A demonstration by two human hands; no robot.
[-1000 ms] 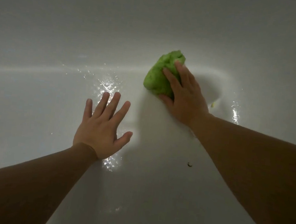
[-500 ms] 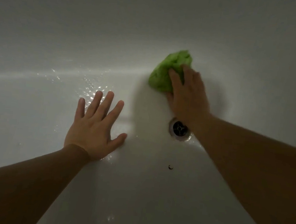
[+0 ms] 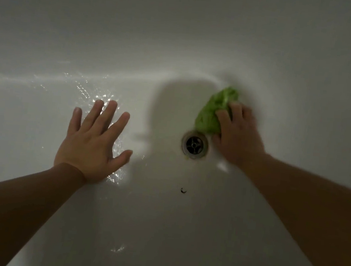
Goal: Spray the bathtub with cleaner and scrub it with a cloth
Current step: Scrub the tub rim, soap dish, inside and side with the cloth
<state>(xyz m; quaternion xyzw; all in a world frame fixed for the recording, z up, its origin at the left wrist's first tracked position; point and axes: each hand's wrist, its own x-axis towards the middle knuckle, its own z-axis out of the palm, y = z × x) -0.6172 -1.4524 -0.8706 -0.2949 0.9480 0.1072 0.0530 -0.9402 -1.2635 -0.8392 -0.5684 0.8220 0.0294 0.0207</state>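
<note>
The white bathtub [image 3: 179, 46] fills the head view, its floor wet and glinting at left. My right hand [image 3: 238, 137] presses a bunched green cloth [image 3: 212, 113] against the tub floor, just right of and above the metal drain [image 3: 194, 145]. The cloth is partly covered by my fingers. My left hand [image 3: 92, 143] lies flat on the wet floor left of the drain, fingers spread, holding nothing. No spray bottle is in view.
A small dark speck [image 3: 183, 190] lies on the tub floor below the drain. Water droplets [image 3: 94, 94] shine beyond my left fingertips. The far tub wall rises in the upper half of the view.
My right hand has slid the green cloth rightward and nearer, uncovering the whole drain. My left hand stays flat in the same wet spot.
</note>
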